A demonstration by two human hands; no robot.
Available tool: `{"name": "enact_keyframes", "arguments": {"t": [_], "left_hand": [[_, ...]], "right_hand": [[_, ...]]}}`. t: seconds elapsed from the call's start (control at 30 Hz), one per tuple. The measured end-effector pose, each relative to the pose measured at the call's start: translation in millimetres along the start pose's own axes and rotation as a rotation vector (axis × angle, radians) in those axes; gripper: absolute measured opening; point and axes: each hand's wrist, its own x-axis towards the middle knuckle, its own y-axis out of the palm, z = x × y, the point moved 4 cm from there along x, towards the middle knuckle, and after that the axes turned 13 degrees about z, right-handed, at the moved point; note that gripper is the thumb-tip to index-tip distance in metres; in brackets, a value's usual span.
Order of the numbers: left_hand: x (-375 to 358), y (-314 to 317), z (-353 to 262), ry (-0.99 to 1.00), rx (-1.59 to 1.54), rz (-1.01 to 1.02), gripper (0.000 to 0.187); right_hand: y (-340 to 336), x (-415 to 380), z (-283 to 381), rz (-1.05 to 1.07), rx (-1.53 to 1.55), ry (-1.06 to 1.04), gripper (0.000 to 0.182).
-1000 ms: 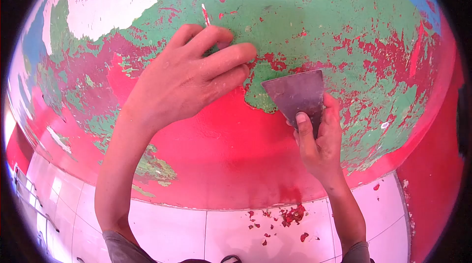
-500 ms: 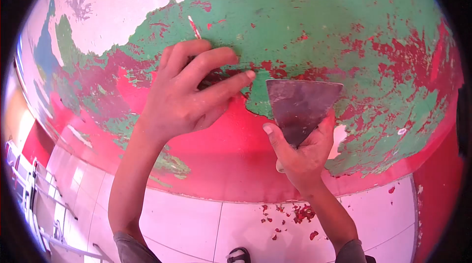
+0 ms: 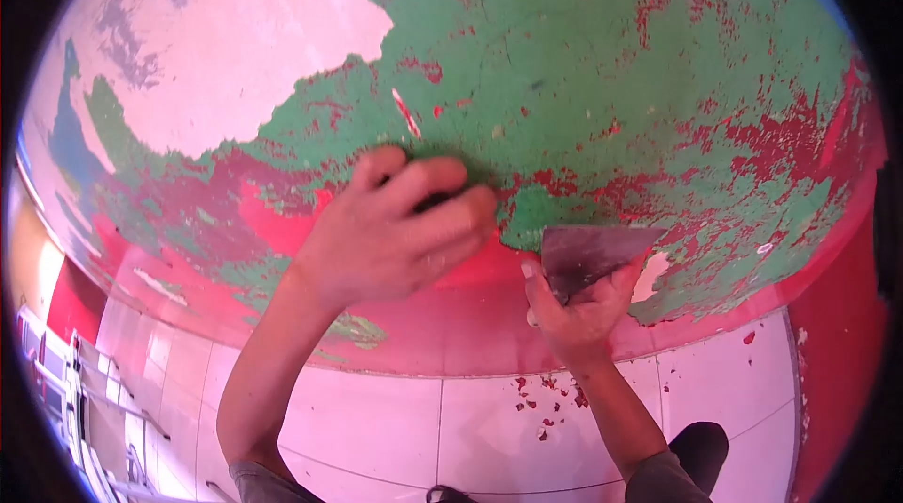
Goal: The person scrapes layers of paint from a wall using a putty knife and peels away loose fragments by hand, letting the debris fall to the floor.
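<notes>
Nearest us, at the lower right, we see a dark-clothed bent knee [image 3: 701,454] beside the dark grey fabric sleeve [image 3: 654,477] of the right arm. From there we follow the forearm up to the right hand [image 3: 585,310], pinching a dark, flat, trapezoid metal scraper [image 3: 599,254] between thumb and fingers, its wide edge upward. The scraper stands in front of the lower edge of the green paint; we cannot tell whether it touches. To its left, the left hand [image 3: 404,235] has its fingers bent and spread apart, close to the paint, hiding part of the green and red border.

Behind both hands we see a large, curved painted wall [image 3: 527,61]: worn green across the middle, red along the bottom, with a pinkish-white area [image 3: 273,23] at the upper left. A narrow white-and-red scrape mark [image 3: 406,113] lies just above the left hand, and a pale bare patch [image 3: 651,275] just right of the scraper.

Below, red paint flakes [image 3: 543,433] lie scattered on pale floor tiles [image 3: 376,418], which the right forearm partly blocks. At the far left stands a silvery metal frame with rungs [image 3: 73,390].
</notes>
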Motion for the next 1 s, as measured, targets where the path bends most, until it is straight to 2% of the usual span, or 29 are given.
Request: {"name": "enact_keyframes", "arguments": {"t": [0.13, 0.2, 0.27, 0.3, 0.4, 0.47, 0.57, 0.67, 0.77, 0.87, 0.97, 1.0], "left_hand": [[-4, -2, 5, 0.041, -0.084, 0.055, 0.025], [-5, -3, 6, 0.04, -0.068, 0.083, 0.027], [-4, 1, 3, -0.04, -0.006, 0.002, 0.032], [-3, 2, 0, -0.079, 0.023, -0.04, 0.034], [-2, -2, -2, -0.189, 0.015, 0.004, 0.039], [-2, 0, -1, -0.19, 0.024, -0.034, 0.039], [-4, 1, 1, -0.186, 0.006, -0.067, 0.035], [-6, -1, 3, -0.168, -0.023, -0.072, 0.029], [-7, 1, 6, -0.141, -0.065, -0.108, 0.02], [-9, -2, 9, -0.115, -0.121, -0.121, 0.017], [-10, -5, 9, -0.086, -0.18, -0.13, 0.019], [-10, -5, 10, -0.083, -0.192, -0.135, 0.02]], "right_hand": [[-2, 1, 3, 0.024, -0.114, -0.034, 0.076], [0, 8, 12, 0.041, -0.208, -0.128, 0.076], [0, 3, 10, 0.04, -0.247, -0.143, 0.077], [-3, -8, -1, 0.033, -0.239, -0.114, 0.08], [10, -22, 7, -0.083, -0.029, 0.028, 0.079], [24, -25, 19, -0.135, 0.096, 0.082, 0.081], [29, -43, 14, -0.223, 0.053, 0.236, 0.072], [38, -40, 27, -0.25, -0.338, 0.134, 0.058], [45, -32, 43, -0.227, -0.539, 0.176, 0.047], [53, -20, 32, -0.21, -0.445, -0.099, 0.049], [65, -8, 36, -0.331, -0.527, -0.121, 0.047], [63, -7, 28, -0.365, -0.516, -0.156, 0.053]]}}
